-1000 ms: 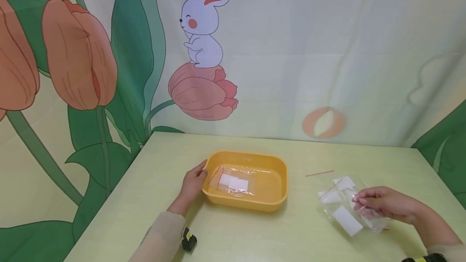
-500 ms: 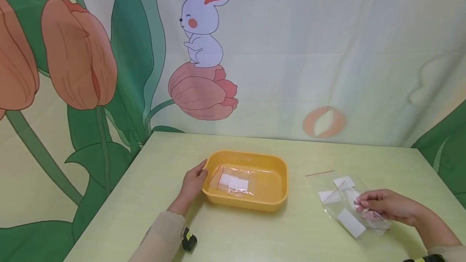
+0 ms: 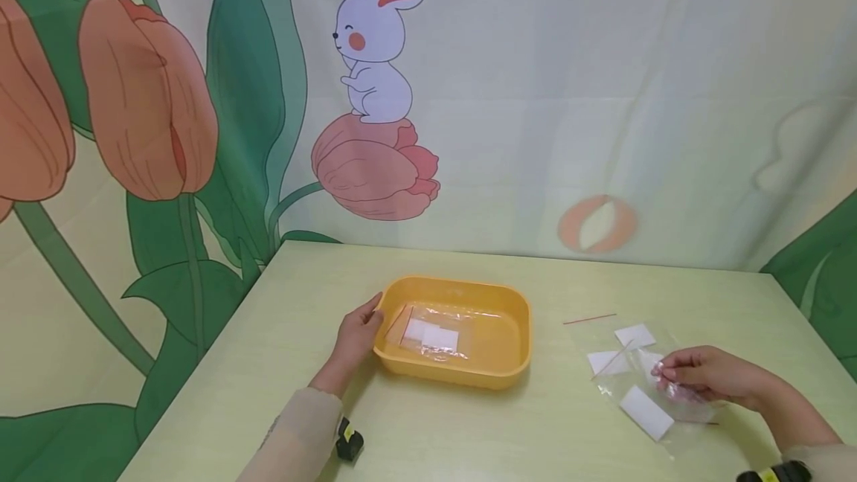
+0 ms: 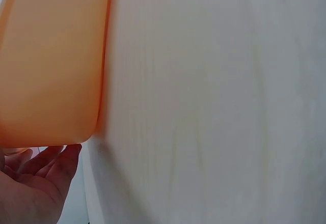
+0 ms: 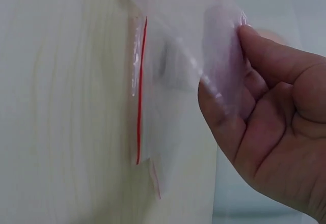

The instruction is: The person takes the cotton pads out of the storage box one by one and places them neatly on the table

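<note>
In the head view my left hand (image 3: 356,335) grips the left end of a yellow plastic tray (image 3: 462,376), thumb at the rim. The left wrist view has its fingers (image 4: 65,170) against the tray's outer wall (image 4: 51,71). Inside the tray lie clear zip bags (image 3: 435,333) with white cards; their exact number is hard to tell. At the right, my right hand (image 3: 719,376) pinches a clear plastic zip bag (image 5: 224,56) between thumb and fingers. Under and beside it are overlapping clear bags (image 3: 602,385) with red seal strips and white cards (image 3: 646,413).
A pale wood-grain table (image 3: 502,434) carries everything. Behind it hangs a printed cloth (image 3: 495,132) with tulips and a rabbit. A black wrist device (image 3: 349,440) sits by the left sleeve, another (image 3: 777,473) by the right.
The pinched bag and the front white card have shifted slightly to the right, and a red strip shows again below the right hand. The left hand and tray have stayed put.
</note>
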The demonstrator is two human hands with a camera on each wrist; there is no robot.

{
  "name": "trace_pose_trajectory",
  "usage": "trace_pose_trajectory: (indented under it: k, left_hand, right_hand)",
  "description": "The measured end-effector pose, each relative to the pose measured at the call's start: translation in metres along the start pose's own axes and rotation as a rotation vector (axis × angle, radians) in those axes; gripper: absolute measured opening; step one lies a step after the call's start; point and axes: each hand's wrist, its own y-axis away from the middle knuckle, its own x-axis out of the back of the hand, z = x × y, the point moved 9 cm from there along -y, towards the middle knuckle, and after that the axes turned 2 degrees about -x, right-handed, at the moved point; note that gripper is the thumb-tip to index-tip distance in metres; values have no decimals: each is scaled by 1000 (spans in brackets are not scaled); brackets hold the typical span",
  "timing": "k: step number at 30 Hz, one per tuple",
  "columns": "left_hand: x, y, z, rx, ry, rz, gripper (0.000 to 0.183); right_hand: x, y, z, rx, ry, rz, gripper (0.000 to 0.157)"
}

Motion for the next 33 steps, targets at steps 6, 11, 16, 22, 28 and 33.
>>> trace_pose_trajectory:
  k: [6,11,16,22,28,33]
  left_hand:
    - [0,1,1,0,5,7,47]
    - [0,2,1,3,3,12,47]
    - [1,2,2,4,8,7,47]
    - [1,2,1,-2,20,2,47]
    - [2,5,4,-28,24,12,47]
    - [0,1,0,0,30,4,47]
  right_hand:
    - [7,-2,-2,-80,119,98,45]
    - [9,-5,-6,-74,167,109,36]
    - [13,-7,-13,-117,234,199,34]
    - [16,-12,-16,-169,319,274,29]
    - [17,-15,-18,-143,367,298,24]
    - [18,-17,-19,-110,380,311,23]
